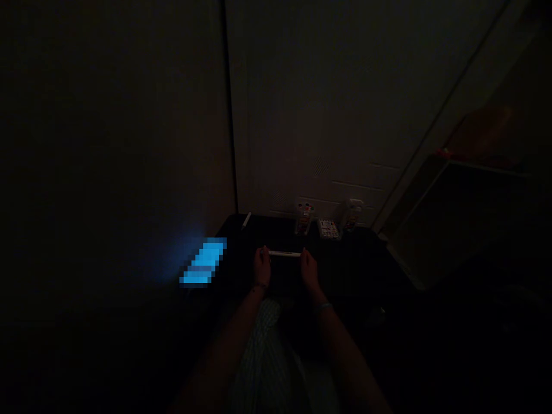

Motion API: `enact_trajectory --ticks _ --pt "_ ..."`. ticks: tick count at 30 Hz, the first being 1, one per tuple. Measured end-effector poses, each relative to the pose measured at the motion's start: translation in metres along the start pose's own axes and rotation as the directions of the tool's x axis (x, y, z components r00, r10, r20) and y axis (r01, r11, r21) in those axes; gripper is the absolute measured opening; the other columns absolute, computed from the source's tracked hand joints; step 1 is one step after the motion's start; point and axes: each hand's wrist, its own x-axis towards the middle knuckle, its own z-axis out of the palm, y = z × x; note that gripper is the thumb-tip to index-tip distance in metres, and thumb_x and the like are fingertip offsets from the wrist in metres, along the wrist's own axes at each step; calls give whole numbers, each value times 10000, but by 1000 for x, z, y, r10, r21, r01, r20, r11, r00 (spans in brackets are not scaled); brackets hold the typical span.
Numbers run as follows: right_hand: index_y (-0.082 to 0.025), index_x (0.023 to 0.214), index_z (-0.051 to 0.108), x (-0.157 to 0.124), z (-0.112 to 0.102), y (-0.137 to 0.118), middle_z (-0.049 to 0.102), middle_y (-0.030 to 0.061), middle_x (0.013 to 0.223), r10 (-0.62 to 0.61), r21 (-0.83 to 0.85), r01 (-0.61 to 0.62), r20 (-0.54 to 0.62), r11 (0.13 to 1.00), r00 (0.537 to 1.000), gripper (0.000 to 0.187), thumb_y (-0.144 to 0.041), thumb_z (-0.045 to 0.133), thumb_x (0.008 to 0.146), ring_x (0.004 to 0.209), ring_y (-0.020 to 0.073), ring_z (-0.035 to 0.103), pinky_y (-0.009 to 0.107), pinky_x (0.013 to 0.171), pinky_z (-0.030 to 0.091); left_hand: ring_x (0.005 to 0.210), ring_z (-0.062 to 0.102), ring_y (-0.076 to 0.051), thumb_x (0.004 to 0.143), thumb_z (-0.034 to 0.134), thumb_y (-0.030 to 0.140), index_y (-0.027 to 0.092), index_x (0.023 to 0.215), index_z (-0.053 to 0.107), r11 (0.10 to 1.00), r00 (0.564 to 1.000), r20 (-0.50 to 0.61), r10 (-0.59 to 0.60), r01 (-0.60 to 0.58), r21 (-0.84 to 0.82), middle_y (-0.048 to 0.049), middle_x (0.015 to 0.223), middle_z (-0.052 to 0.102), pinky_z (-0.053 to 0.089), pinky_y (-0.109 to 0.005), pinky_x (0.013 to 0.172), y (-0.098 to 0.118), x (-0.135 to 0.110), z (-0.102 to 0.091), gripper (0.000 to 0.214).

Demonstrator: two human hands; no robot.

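Hands, two: left hand (261, 267) and right hand (309, 269), held side by side but apart, above the middle of the bench (357, 270). Each is seen clamped on one end of the strip; finer finger detail is lost in the dark.

Strip (284, 253), one: thin, straight, pale white, held level between the two hands, the left end at the left fingertips, the right end at the right. It is located over the bench, in front of the row of small items. Its material cannot be told.

Wristbands, two: a dark one (260, 286) on the left wrist, a pale one (324, 306) on the right.

Bottles, two: one (304, 217) with red marks near its top, one (351, 214) pale and clear-looking, both stood upright at the back edge of the bench. Their contents cannot be made out.

Card (328, 228), one: flat, pale, printed with small dark marks, laid between the two bottles.

Pen (246, 221), one: laid slanted at the back left corner of the bench, well apart from the bottles.

Screen (203, 263), one: glowing blue, set left of the left hand.

Cloth (263, 351), one: pale, checked, seen between the forearms.

Shelf (474, 190), one: dark, placed to the right of the bench.
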Motion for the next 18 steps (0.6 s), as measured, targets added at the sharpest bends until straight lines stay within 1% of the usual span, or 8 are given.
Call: enact_trajectory --ticks 5,9,13,16,18 --pt "-225 761 514 1 -2 2 537 -1 686 1 -17 -2 -12 1000 1000 354 -473 294 886 622 140 478 243 595 379 601 470 -126 853 399 468 213 776 519 999 999 2 37 -37 36 26 627 494 374 -243 611 -4 1 1 293" --pt "-226 789 508 2 -3 7 517 -15 686 -27 29 28 -7 999 1000 335 -471 301 886 633 133 480 230 597 382 635 500 -133 857 396 434 215 813 525 995 997 11 76 -77 63 17 668 528 389 -255 650 -10 2 2 258" --pt "-215 855 543 1 -5 5 554 -2 742 -5 88 5 -8 996 1000 334 -470 329 871 671 135 492 234 628 400 638 511 -143 855 393 438 219 822 532 991 995 14 96 -97 88 13 669 543 397 -266 662 -11 2 3 261" --pt "-206 988 573 -1 -6 1 591 20 819 12 187 -9 -12 982 1000 363 -478 376 847 719 146 517 245 647 417 656 530 -152 841 415 458 216 807 546 992 996 34 87 -90 93 9 670 566 402 -270 673 -8 0 3 278" --pt "-202 1110 550 -1 -8 0 589 10 787 34 280 -33 3 959 999 418 -480 426 824 674 136 512 241 617 416 687 549 -156 829 438 466 212 796 557 992 994 59 95 -100 78 2 694 593 410 -270 686 -5 -1 3 282"
